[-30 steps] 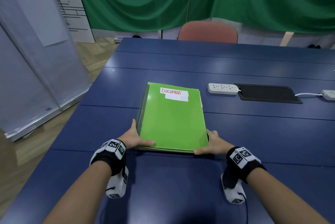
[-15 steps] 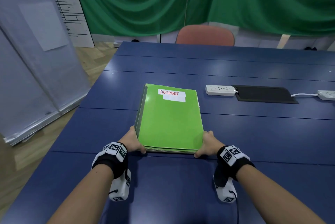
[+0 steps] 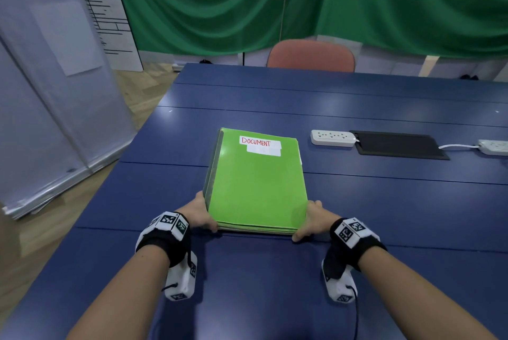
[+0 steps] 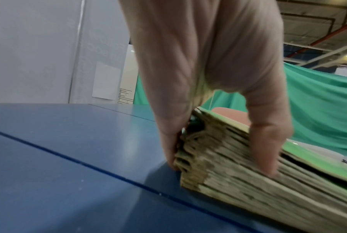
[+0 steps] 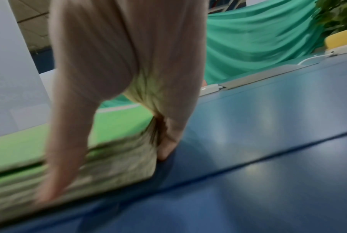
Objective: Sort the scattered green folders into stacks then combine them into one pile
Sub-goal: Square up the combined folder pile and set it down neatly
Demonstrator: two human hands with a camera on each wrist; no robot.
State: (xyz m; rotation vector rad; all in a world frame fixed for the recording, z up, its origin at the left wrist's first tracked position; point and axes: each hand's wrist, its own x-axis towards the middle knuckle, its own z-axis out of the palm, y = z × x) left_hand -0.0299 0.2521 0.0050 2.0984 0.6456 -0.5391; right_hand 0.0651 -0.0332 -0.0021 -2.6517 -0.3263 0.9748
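One pile of green folders (image 3: 257, 183) lies flat on the blue table (image 3: 247, 284), and its top cover carries a white label reading DOCUMENT. My left hand (image 3: 199, 216) brackets the near left corner. In the left wrist view its straight fingers (image 4: 168, 149) press the pile's (image 4: 238, 165) left side and the thumb lies against the near edge. My right hand (image 3: 310, 220) does the same at the near right corner. The right wrist view is blurred, with that hand's fingers (image 5: 170, 138) against the right side of the pile (image 5: 116, 159) and the thumb on the near edge.
A white power strip (image 3: 332, 138), a black flat pad (image 3: 398, 144) and a second power strip (image 3: 493, 147) lie to the right at the back. A pink chair (image 3: 310, 55) stands beyond the far edge. A translucent panel (image 3: 55, 92) stands left of the table.
Both thumbs have slid off the top cover down onto the pile's near edge. The folders' edges now line up more evenly than a second ago.
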